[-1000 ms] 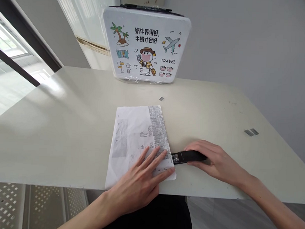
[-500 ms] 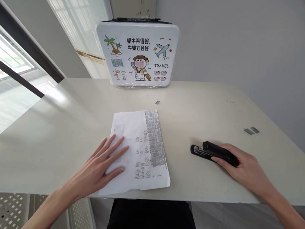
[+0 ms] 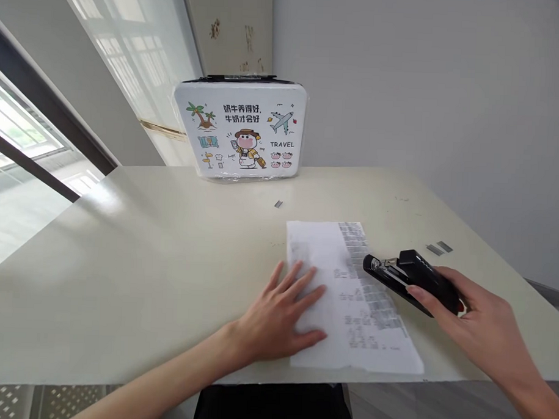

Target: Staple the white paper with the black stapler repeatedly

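A printed sheet of paper [image 3: 324, 248] lies near the front of the table, with dense rows of staples [image 3: 378, 301] along its right side. Flat on the paper's left part rests my left hand [image 3: 275, 322], fingers spread. My right hand [image 3: 481, 320] grips a black stapler [image 3: 426, 276] from behind. The stapler is held up over the paper's right edge, its jaws apart and pointing left. Whether it touches the paper I cannot tell.
A white cartoon-printed case [image 3: 245, 135] stands upright at the back of the table [image 3: 167, 260]. One small staple strip [image 3: 278, 204] lies in front of it, and two more strips [image 3: 439, 247] lie at the right. A wall rises behind.
My left hand has slid the paper to the right. My right hand has lifted the stapler off the table, so it now hangs by the paper's right edge. The view has tilted up slightly.
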Demonstrator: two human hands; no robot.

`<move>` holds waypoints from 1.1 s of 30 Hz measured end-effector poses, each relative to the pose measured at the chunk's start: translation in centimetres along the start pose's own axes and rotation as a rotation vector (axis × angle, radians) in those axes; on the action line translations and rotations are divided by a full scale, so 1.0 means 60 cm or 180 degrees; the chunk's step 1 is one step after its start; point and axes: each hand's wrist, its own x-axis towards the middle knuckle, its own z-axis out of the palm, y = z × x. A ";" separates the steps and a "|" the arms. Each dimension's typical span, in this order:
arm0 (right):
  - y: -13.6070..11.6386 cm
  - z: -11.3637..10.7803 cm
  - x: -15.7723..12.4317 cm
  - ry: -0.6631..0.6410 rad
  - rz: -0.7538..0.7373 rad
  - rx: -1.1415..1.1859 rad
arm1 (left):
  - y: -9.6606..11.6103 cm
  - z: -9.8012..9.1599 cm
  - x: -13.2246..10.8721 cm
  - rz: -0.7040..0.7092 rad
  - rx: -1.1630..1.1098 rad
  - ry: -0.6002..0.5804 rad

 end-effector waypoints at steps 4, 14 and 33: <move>-0.026 -0.003 0.004 0.0071 -0.0051 -0.0009 | -0.004 0.039 0.128 -0.0024 -0.0168 0.0088; -0.085 0.047 0.047 -0.0325 -0.0535 0.0553 | -0.095 0.026 0.127 0.0013 -0.1119 0.0758; -0.210 0.255 0.154 -0.1288 -0.1301 0.1493 | -0.221 -0.066 0.003 -0.2097 -0.3162 0.2208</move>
